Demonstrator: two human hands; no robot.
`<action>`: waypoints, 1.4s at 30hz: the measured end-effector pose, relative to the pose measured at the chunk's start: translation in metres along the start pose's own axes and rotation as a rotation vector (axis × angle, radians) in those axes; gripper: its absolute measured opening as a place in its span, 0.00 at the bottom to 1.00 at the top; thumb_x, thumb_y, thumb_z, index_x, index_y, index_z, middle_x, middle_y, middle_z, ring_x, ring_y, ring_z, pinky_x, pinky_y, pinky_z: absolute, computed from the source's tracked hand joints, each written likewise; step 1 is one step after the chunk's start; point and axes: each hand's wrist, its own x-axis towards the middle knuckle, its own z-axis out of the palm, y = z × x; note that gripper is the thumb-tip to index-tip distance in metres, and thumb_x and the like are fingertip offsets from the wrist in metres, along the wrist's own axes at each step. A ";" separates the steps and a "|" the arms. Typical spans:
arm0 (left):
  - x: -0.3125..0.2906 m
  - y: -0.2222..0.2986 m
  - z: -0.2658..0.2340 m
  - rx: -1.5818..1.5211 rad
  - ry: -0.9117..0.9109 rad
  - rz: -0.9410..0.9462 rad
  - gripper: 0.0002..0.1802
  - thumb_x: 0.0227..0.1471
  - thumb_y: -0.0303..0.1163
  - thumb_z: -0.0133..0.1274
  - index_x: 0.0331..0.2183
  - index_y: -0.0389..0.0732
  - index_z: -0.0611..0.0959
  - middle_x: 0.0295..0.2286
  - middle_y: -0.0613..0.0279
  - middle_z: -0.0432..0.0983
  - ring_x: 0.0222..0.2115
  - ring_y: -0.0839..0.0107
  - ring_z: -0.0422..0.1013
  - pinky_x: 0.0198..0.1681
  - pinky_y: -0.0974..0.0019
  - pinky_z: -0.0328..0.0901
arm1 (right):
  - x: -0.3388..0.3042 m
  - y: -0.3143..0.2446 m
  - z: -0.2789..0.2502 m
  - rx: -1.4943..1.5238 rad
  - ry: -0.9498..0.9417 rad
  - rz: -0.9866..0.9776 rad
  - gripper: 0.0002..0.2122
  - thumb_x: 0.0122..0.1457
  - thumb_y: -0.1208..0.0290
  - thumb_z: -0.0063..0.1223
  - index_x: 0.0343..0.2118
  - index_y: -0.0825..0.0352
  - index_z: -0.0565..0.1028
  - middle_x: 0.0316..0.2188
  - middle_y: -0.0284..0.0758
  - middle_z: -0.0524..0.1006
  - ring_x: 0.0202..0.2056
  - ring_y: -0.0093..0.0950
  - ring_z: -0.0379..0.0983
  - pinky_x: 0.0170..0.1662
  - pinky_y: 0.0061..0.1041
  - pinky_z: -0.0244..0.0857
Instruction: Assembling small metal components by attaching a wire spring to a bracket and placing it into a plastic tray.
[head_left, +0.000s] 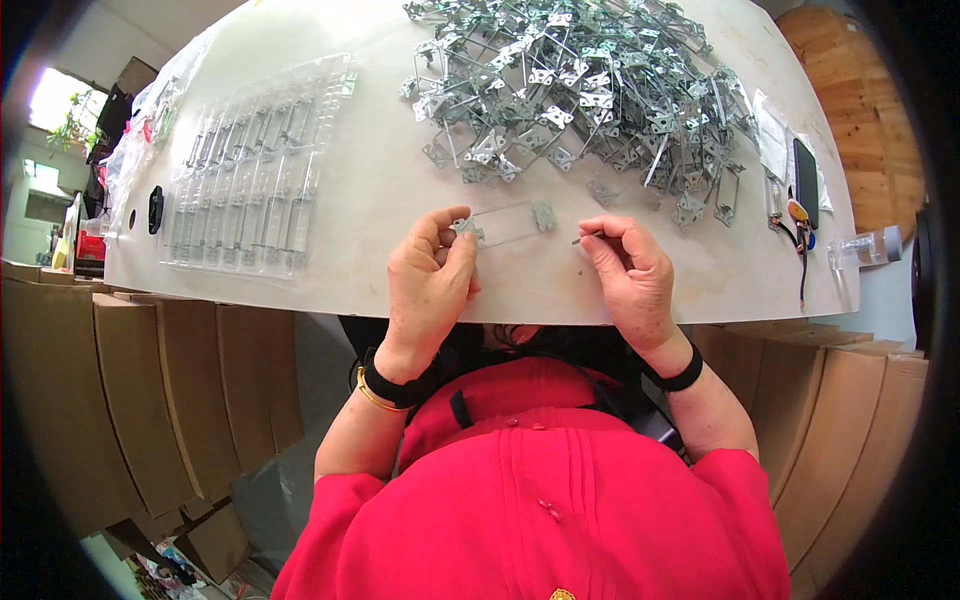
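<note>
Between thumb and fingers, my left hand (pixel 432 272) pinches one end of a metal bracket (pixel 500 223), two thin rods joined by a small plate at each end. It is held just over the near part of the white table (pixel 370 190). To its right, my right hand (pixel 632 275) is closed in a pinch on a small dark piece (pixel 588 238), too small to name. A tiny dark bit (pixel 580 272) lies on the table beside that thumb. Beyond both hands rises a large heap of similar metal brackets (pixel 590 90).
A clear plastic tray (pixel 310 190) with rows of brackets lies at the left. On the right are a dark phone (pixel 805 175), a tool with an orange part (pixel 797 212) and a clear cylindrical container (pixel 865 248). Cardboard boxes (pixel 160 390) stand below the table on both sides.
</note>
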 end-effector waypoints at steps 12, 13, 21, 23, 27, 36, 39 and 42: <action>-0.004 -0.007 -0.007 0.009 -0.170 -0.055 0.15 0.64 0.25 0.56 0.51 0.33 0.82 0.27 0.73 0.73 0.20 0.86 0.66 0.21 0.77 0.59 | -0.002 0.003 0.001 0.148 0.028 0.088 0.06 0.68 0.76 0.61 0.45 0.68 0.79 0.34 0.26 0.81 0.36 0.14 0.75 0.42 0.16 0.70; -0.004 -0.008 -0.008 0.024 -0.173 -0.045 0.15 0.64 0.26 0.56 0.51 0.33 0.83 0.27 0.73 0.73 0.20 0.87 0.66 0.21 0.77 0.59 | -0.002 0.002 0.002 0.144 0.028 0.088 0.06 0.68 0.76 0.61 0.45 0.68 0.79 0.34 0.26 0.81 0.36 0.14 0.75 0.42 0.16 0.70; -0.001 -0.009 -0.008 0.044 -0.173 -0.037 0.14 0.64 0.26 0.56 0.51 0.33 0.83 0.27 0.74 0.73 0.19 0.87 0.66 0.21 0.78 0.59 | -0.001 -0.001 0.004 0.000 0.028 0.029 0.06 0.66 0.79 0.62 0.44 0.68 0.80 0.35 0.29 0.81 0.35 0.17 0.74 0.40 0.19 0.70; -0.001 -0.011 -0.008 0.036 -0.184 -0.037 0.14 0.64 0.26 0.56 0.51 0.33 0.83 0.26 0.74 0.73 0.19 0.87 0.66 0.20 0.77 0.59 | -0.001 0.001 0.004 -0.007 0.026 0.020 0.06 0.65 0.79 0.62 0.44 0.68 0.80 0.34 0.31 0.81 0.34 0.18 0.75 0.40 0.20 0.70; -0.001 -0.010 -0.008 0.005 -0.187 -0.043 0.15 0.64 0.25 0.56 0.51 0.32 0.83 0.26 0.73 0.73 0.18 0.87 0.65 0.20 0.77 0.59 | 0.002 -0.003 0.004 -0.088 0.013 -0.045 0.07 0.64 0.81 0.62 0.44 0.68 0.81 0.34 0.34 0.81 0.33 0.21 0.76 0.39 0.21 0.70; 0.000 -0.010 -0.008 0.023 -0.183 -0.017 0.15 0.64 0.25 0.55 0.50 0.31 0.82 0.24 0.74 0.72 0.18 0.87 0.65 0.20 0.76 0.59 | 0.007 -0.007 0.004 -0.165 -0.016 -0.164 0.11 0.64 0.81 0.62 0.48 0.66 0.82 0.38 0.37 0.83 0.37 0.27 0.80 0.41 0.24 0.73; 0.000 -0.010 -0.008 0.032 -0.186 -0.018 0.15 0.64 0.24 0.55 0.50 0.31 0.82 0.24 0.74 0.73 0.18 0.87 0.66 0.20 0.76 0.59 | 0.006 -0.009 0.004 -0.159 -0.019 -0.159 0.11 0.64 0.81 0.62 0.49 0.66 0.83 0.39 0.37 0.83 0.38 0.28 0.80 0.42 0.24 0.74; 0.000 -0.010 -0.008 0.028 -0.186 -0.017 0.15 0.63 0.24 0.55 0.50 0.31 0.82 0.25 0.74 0.73 0.18 0.87 0.66 0.20 0.76 0.60 | 0.007 -0.007 0.004 -0.159 -0.030 -0.169 0.11 0.64 0.81 0.61 0.49 0.66 0.83 0.40 0.38 0.83 0.39 0.28 0.81 0.43 0.24 0.74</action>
